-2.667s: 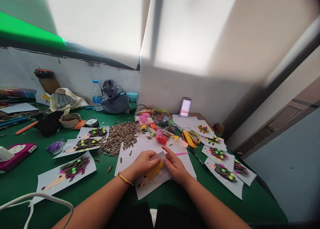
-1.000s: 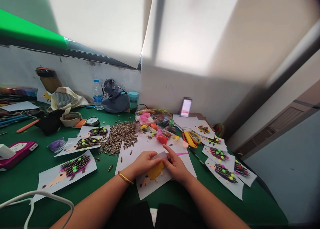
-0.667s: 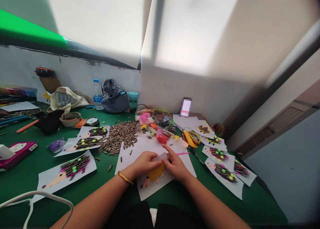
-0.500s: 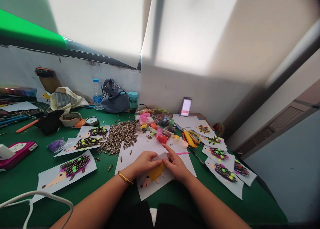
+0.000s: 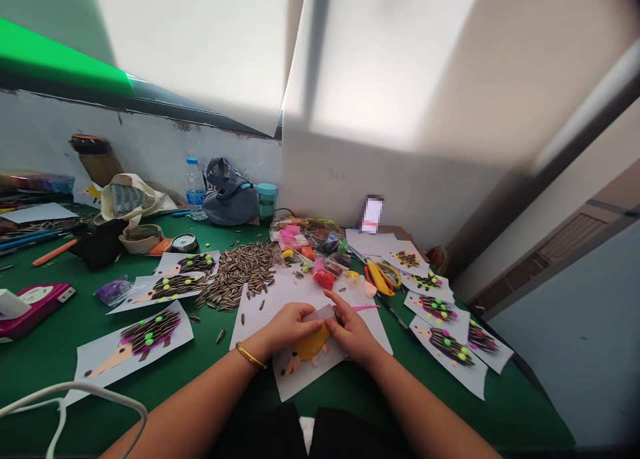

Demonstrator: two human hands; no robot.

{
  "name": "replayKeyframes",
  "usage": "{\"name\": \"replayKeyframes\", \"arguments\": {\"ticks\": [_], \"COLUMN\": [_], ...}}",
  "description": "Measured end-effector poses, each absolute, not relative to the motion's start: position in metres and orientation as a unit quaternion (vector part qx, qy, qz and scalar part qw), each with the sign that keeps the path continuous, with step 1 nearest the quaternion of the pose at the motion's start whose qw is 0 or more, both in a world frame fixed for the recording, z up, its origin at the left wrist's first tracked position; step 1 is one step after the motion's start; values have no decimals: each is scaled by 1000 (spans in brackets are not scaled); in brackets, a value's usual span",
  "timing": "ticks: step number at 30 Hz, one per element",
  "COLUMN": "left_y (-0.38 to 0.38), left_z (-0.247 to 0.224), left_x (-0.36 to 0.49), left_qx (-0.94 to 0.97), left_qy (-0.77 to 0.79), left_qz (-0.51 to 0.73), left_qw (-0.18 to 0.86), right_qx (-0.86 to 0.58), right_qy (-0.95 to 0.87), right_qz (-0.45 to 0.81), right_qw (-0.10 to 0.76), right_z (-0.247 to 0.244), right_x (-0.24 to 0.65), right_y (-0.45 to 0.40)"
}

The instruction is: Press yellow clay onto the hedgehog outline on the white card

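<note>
A white card point(image 5: 289, 387) bears a flat yellow clay hedgehog body point(image 5: 311, 347) with a pinkish snout and small feet. My left hand point(image 5: 291, 327), with a gold bangle at the wrist, grips the card's upper left side, its thumb lying across the top. On the opposite side my right hand point(image 5: 353, 329) holds the card too. Its thumb presses at the upper edge of the yellow clay, and its index finger points forward. The fingers beneath the card are hidden. Under both hands lies a larger white sheet point(image 5: 373, 325).
A heap of sunflower seeds point(image 5: 245, 272) lies beyond my left hand. Bagged coloured clay point(image 5: 325, 272), yellow scissors point(image 5: 381, 279) and a dark pen point(image 5: 397, 314) are ahead. Finished seed hedgehog cards flank both sides, one left point(image 5: 135, 345), several right point(image 5: 447, 352). A white cable point(image 5: 100, 389) loops at front left.
</note>
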State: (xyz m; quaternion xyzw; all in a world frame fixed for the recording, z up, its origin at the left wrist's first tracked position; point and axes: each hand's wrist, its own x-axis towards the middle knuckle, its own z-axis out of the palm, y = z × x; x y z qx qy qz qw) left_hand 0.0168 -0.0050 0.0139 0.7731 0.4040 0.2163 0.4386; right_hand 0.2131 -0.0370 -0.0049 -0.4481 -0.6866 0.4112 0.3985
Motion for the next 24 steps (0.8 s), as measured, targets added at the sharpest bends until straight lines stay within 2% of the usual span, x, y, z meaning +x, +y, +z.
{"name": "replayKeyframes", "arguments": {"ticks": [9, 19, 24], "left_y": [-8, -5, -5], "left_z": [18, 12, 18], "left_x": [18, 19, 17], "left_qx": [730, 760, 750], "left_qy": [401, 425, 405], "left_qz": [244, 220, 233], "left_qw": [497, 440, 469], "right_qx": [-468, -442, -452], "right_qy": [-685, -710, -702], "right_qz": [379, 376, 363], "right_qw": [410, 399, 415], "right_z": [-12, -7, -7], "right_x": [214, 216, 216], "right_y": [-35, -39, -37]}}
